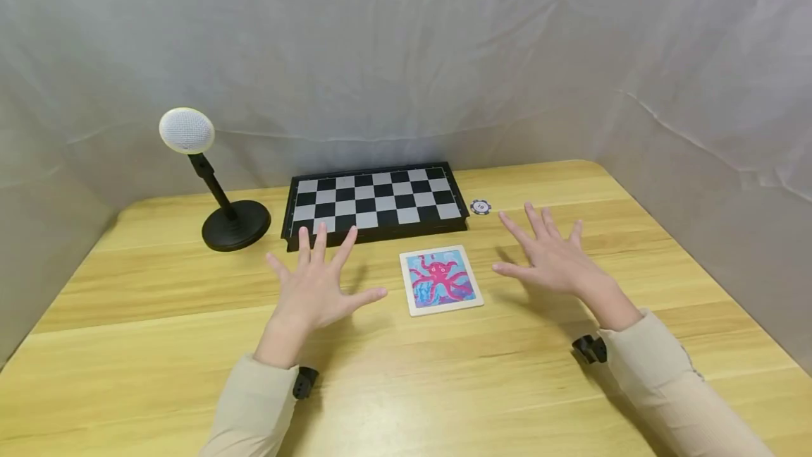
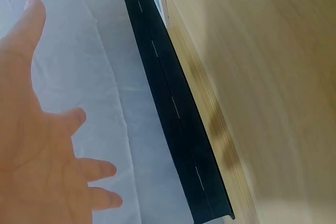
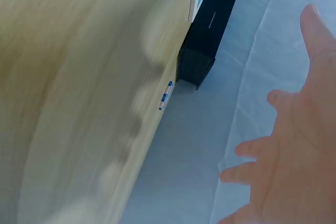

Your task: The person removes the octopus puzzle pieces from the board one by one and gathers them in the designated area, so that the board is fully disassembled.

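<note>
Both hands hover over the table with fingers spread wide and nothing held. My left hand point(image 1: 311, 295) is in front of the near left edge of a black-and-white checkered board point(image 1: 380, 199); in the left wrist view its palm shows beside the board's black side point(image 2: 173, 103). My right hand point(image 1: 555, 259) is to the right of a square octopus picture puzzle point(image 1: 442, 281) in a pale frame, which lies flat between the hands. Just beyond the right fingertips is a round poker chip point(image 1: 481, 207), seen edge-on in the right wrist view.
A lamp-like stand with a round white mesh head point(image 1: 187, 130) and black base point(image 1: 236, 226) is at the back left. Grey-white cloth point(image 1: 406, 62) hangs behind and beside the wooden table point(image 1: 406, 386).
</note>
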{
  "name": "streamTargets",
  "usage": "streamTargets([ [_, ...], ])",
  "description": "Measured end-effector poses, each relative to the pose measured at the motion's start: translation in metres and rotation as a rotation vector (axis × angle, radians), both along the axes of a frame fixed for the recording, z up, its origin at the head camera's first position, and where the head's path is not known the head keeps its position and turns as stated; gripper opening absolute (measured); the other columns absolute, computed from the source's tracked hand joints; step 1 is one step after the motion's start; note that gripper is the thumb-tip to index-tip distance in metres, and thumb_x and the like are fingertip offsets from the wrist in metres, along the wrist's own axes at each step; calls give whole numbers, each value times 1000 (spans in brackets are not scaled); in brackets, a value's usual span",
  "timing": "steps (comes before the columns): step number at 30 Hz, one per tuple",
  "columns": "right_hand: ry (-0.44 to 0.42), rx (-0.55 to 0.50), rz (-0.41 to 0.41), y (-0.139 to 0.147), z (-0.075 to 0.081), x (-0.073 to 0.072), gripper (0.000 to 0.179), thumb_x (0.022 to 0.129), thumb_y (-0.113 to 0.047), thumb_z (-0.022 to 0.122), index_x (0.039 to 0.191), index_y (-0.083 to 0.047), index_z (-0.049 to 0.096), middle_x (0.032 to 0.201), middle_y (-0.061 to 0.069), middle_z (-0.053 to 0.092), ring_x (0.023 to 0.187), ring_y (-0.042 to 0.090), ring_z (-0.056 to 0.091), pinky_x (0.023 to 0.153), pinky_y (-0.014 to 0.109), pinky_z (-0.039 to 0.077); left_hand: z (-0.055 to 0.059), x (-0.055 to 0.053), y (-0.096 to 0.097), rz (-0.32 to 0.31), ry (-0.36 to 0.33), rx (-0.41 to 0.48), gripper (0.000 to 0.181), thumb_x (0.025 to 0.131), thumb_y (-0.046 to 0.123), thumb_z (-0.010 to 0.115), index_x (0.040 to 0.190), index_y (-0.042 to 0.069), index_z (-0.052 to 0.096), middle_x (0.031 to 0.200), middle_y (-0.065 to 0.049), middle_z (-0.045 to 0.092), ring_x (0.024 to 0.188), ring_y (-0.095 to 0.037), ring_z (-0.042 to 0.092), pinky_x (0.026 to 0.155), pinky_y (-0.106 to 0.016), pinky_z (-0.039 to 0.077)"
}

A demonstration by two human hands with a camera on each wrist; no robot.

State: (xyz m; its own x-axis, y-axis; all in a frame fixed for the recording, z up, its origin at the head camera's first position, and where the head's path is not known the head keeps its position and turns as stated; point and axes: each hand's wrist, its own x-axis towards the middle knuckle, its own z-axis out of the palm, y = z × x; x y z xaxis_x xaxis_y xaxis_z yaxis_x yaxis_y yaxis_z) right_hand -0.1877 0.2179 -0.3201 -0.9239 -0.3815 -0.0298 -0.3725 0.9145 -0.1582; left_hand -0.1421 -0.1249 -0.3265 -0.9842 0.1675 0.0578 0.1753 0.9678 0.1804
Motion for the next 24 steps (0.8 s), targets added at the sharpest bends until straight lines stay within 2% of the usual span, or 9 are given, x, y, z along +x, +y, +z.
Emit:
streamTargets([
  [7, -33, -79, 37, 0, 1, -1, 82, 85, -59, 42, 144, -21, 2, 145, 22, -3, 129, 44, -3, 87, 70, -6, 1, -1, 1, -26, 31, 33, 99, 66, 83, 34, 144, 26, 12, 141, -22, 24, 129, -41, 14, 90, -69, -2],
  [12, -80, -125, 78, -2, -2, -3, 78, 86, -57, 41, 145, -19, 5, 145, 23, 4, 129, 43, 2, 91, 68, 0, 1, -2, 0, -57, -13, 69, 95, 70, 79, 37, 144, 21, 17, 134, -22, 36, 124, -38, 30, 93, -65, 13],
  [17, -99, -192, 149, -5, -3, -7, 73, 88, -48, 46, 143, -10, 17, 141, 26, 18, 126, 45, 17, 94, 64, 12, 1, -5, 1, -101, -33, 110, 89, 75, 72, 42, 142, 16, 23, 130, -22, 42, 119, -38, 38, 91, -62, 25],
  [21, -127, -275, 226, -6, -5, -14, 66, 89, -37, 52, 139, -4, 26, 138, 24, 28, 124, 42, 26, 96, 57, 22, 0, -9, 1, -130, -20, 158, 82, 78, 65, 48, 138, 12, 31, 116, -19, 49, 94, -31, 52, 80, -51, 40],
  [24, -168, -329, 270, -7, -8, -19, 61, 89, -32, 54, 137, -1, 32, 136, 20, 34, 122, 39, 31, 95, 54, 26, 0, -11, 1, -143, -21, 189, 73, 80, 56, 53, 134, 10, 37, 109, -16, 50, 79, -25, 51, 72, -43, 45],
])
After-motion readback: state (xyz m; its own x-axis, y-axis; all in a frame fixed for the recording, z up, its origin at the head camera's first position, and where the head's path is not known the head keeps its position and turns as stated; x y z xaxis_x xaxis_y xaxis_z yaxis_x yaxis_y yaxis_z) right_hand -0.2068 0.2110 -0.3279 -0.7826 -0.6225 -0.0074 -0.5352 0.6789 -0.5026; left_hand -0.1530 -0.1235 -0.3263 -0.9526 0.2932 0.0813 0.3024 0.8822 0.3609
